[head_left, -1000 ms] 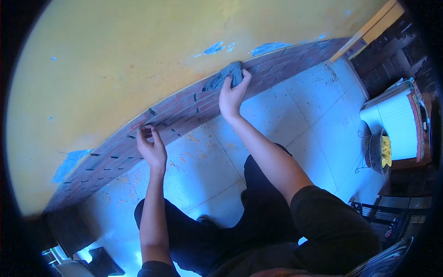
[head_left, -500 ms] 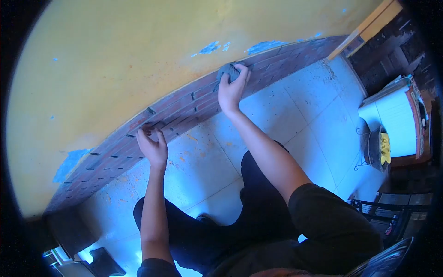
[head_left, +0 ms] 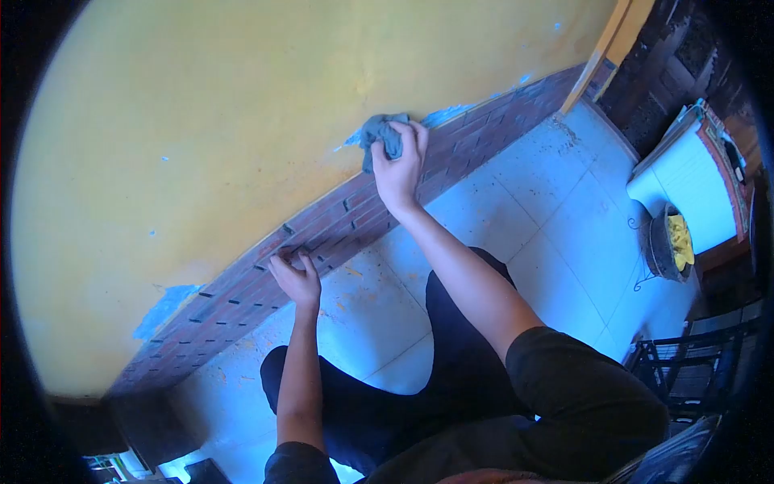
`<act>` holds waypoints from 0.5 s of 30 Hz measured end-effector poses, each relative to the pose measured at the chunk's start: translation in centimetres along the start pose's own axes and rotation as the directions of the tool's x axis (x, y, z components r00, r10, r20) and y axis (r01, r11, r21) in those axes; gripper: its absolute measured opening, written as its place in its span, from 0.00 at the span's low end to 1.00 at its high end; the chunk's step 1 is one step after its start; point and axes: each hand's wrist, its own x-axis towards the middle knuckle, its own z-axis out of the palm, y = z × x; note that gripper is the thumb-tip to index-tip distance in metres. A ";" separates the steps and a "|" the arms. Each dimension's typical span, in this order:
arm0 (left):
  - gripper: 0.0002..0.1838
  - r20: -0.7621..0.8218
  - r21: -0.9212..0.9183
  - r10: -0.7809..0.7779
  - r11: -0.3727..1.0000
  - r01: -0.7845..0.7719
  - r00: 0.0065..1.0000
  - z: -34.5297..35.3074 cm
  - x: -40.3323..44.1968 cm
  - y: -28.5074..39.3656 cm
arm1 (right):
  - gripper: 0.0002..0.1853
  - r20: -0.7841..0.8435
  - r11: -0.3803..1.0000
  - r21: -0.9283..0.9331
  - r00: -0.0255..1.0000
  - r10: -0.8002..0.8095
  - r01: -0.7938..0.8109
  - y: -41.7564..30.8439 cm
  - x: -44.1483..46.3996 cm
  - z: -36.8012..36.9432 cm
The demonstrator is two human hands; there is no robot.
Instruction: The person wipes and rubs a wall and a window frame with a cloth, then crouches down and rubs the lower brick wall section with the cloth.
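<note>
My right hand (head_left: 401,173) is closed on a crumpled grey-green rag (head_left: 382,131), which it presses against the yellow wall (head_left: 242,121) just above the brick border. Beside the rag, patches of peeled paint (head_left: 443,115) show pale blue-grey. Lower and to the left, my left hand (head_left: 297,282) touches the brick-patterned band (head_left: 355,214), its thumb and fingers bent but apart. I make out nothing held there. Another peeled patch (head_left: 168,310) lies farther left on the wall.
Crumbs and flakes are scattered on the tiled floor (head_left: 516,189) along the wall. To the right stand a white cabinet (head_left: 689,189) and a dark pot (head_left: 659,246) with something yellow in it. A wooden post (head_left: 598,56) rises at the wall's far end.
The rag in my right hand has moved up from the brick band onto the yellow wall. My left hand stays at the bricks. The whole view has shifted somewhat.
</note>
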 end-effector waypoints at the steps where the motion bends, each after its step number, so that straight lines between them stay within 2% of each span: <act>1: 0.13 -0.007 0.013 0.019 1.000 -0.019 1.000 0.0 0.0 -0.1 | 0.19 0.026 0.999 -0.047 1.000 -0.017 0.018 -0.3 -0.2 -0.2; 3: 0.14 -0.064 0.046 0.083 0.996 -0.080 0.994 0.3 0.2 -0.2 | 0.19 0.088 0.988 -0.143 0.995 -0.048 0.061 -0.8 -0.7 -0.6; 4: 0.15 -0.092 0.057 0.106 0.993 -0.101 0.990 0.5 -0.1 -0.2 | 0.19 0.123 0.990 -0.129 0.991 -0.047 0.063 -0.7 -1.2 -0.6; 7: 0.15 -0.052 0.021 0.103 0.995 -0.102 0.993 0.4 -0.1 -0.6 | 0.19 0.096 1.000 -0.018 0.995 0.004 -0.002 -1.0 -1.9 0.1; 11: 0.16 0.017 0.014 0.097 0.995 -0.097 0.995 -0.2 0.0 -0.9 | 0.20 0.108 0.998 0.063 0.994 -0.003 -0.003 -3.3 -2.8 0.2; 15: 0.18 0.053 0.016 0.141 0.990 -0.142 0.989 -0.6 0.0 -1.6 | 0.22 0.176 0.990 0.122 0.980 -0.088 0.067 -5.2 -3.8 -0.2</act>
